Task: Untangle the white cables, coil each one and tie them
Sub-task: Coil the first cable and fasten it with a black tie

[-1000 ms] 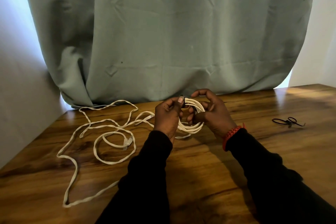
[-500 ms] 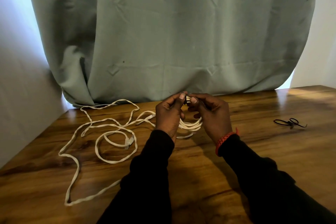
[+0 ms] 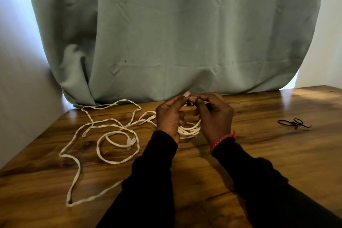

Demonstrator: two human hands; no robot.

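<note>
Hands meet just above centre of the frame, over a wooden surface (image 3: 259,153). Left hand (image 3: 171,116) has its fingers curled round a coil (image 3: 190,129) of white cable, with the thumb raised at the top. Right hand (image 3: 214,114) faces it, thumb and forefinger pinching a small dark tie (image 3: 189,103) at the top of the coil, where the fingertips of both hands nearly touch. Lower turns of the coil show between the two wrists, close to the surface; whether they rest on it cannot be told.

Loose cable (image 3: 118,146) lies on the surface in the left half of the frame. It forms a rough ring left of the left sleeve, with a pale connector (image 3: 131,141) on the ring's right side. One long loop runs down toward the lower left of the frame, and other strands wander up toward the curtain (image 3: 175,33). A second connector (image 3: 152,117) lies just left of the left hand. Whether the loose strands are one cable or more cannot be told.

Spare ties (image 3: 294,123), black and looped, lie on the surface at right of the frame, well apart from the hands. An orange bracelet (image 3: 222,139) circles the right wrist above a black sleeve (image 3: 268,187). The grey-green curtain hangs behind the surface and fills the upper frame.
</note>
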